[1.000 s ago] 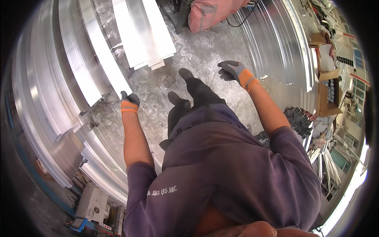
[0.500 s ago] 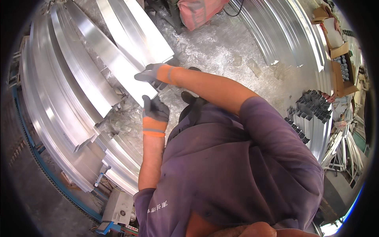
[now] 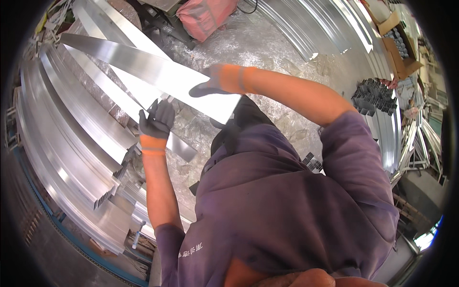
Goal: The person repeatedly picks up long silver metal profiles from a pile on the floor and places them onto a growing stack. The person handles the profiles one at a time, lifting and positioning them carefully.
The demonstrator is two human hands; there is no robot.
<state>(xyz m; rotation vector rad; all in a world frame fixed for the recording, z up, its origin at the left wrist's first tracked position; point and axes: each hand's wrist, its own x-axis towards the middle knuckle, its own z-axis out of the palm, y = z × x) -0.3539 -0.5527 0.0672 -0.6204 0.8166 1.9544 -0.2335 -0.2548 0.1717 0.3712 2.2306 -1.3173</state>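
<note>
the middle of the view is brightly lit, and the long metal strip (image 3: 217, 105) burns out to flat white toward its near end, losing surface detail. softer glints run along the metal profiles (image 3: 67, 138) at left, while the floor (image 3: 267, 45) sparkles with broken reflections. the shirt (image 3: 287, 205) sits in gentle shade. the right grip (image 3: 216, 81) looks slightly blurred. a white patch of light (image 3: 425, 239) glares at lower right; lower left is dim. straight edges bow toward the rim, and the corners fall to black.
</note>
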